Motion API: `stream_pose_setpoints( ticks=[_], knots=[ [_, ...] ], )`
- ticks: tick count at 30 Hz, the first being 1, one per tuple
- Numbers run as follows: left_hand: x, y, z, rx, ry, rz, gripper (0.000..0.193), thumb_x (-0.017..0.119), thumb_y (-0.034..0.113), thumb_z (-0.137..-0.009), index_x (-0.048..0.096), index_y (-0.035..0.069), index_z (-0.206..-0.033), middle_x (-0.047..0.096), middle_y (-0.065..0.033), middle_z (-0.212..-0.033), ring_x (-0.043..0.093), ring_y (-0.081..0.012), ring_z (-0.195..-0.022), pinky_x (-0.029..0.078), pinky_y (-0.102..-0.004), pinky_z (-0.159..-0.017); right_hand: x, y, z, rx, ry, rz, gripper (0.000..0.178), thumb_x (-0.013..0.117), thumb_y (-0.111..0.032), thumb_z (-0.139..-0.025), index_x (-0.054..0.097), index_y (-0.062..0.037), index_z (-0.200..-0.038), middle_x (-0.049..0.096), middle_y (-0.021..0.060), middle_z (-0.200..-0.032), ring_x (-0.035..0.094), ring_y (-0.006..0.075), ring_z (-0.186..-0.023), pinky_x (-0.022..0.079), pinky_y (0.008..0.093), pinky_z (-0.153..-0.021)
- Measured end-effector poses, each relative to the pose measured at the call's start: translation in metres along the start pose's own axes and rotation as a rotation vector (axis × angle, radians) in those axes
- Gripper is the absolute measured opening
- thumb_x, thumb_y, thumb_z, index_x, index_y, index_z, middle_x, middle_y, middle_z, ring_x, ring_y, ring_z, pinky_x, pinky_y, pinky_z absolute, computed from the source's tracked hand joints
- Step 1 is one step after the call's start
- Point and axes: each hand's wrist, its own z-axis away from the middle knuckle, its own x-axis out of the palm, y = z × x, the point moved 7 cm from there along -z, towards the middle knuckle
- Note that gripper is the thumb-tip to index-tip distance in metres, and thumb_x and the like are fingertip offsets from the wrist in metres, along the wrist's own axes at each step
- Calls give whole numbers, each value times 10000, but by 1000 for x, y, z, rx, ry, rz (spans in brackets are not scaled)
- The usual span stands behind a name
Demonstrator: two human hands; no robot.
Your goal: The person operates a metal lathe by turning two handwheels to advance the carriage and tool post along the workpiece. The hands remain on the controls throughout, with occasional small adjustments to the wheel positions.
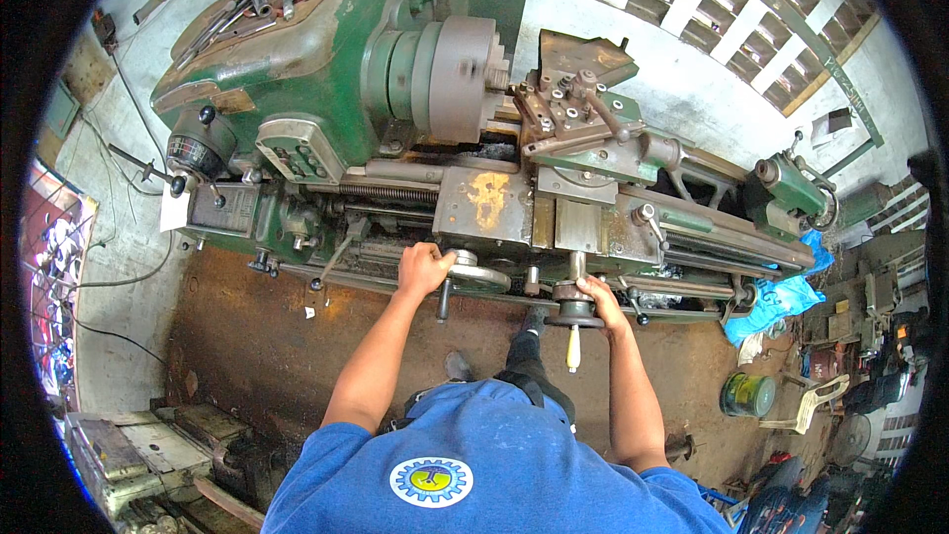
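Head camera is showing the left grip (pixel 423 270) curling over the left rim of the carriage handwheel (pixel 481 280) and the right grip (pixel 605 305) clamping the right side of the cross-slide handwheel (pixel 575 320). Just ahead of both grips, the lathe (pixel 321 59) is stretching lengthwise, its long axis slanting from the upper left of the left grip down past the right grip to the tailstock (pixel 788 188). Beyond the left grip, the grey chuck (pixel 460 79) is facing right. A dark handle (pixel 444 301) below the left grip and a cream handle (pixel 573 348) left of the right grip are pointing toward the person. The lathe is showing scuffed green paint and grimy metal; its carriage (pixel 484 203) is bearing a yellow patch.
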Motion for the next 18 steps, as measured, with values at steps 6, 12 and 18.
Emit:
stream_pose_setpoints(
  ticks=[6, 12, 18],
  knots=[
    [2, 0, 1, -21, 2, 14, 448, 768, 448, -774, 759, -1, -771, 718, -225, -754, 729, -393, -792, 575, -483, -773, 5, -8, 3, -99, 88, -4, 483, 683, -472, -935, 659, -50, -1166, 675, 48, -1062, 620, 174, -982, 484, 324, -877],
    [1, 1, 1, -17, 4, 4, 454, 768, 451, -777, 759, -2, -778, 719, -229, -759, 729, -394, -795, 571, -485, -771, 15, -29, 18, -115, 7, -18, 488, 694, -475, -926, 657, -55, -1172, 675, 52, -1064, 621, 179, -987, 485, 329, -880],
    [-2, 2, 2, 9, 26, 8, 458, 770, 450, -776, 753, -7, -765, 716, -231, -755, 727, -394, -791, 569, -484, -772, 12, -16, 10, -59, 11, -88, 688, 758, -482, -864, 629, 18, -1318, 699, 103, -1193, 618, 223, -1143, 434, 363, -1038]
  ],
)
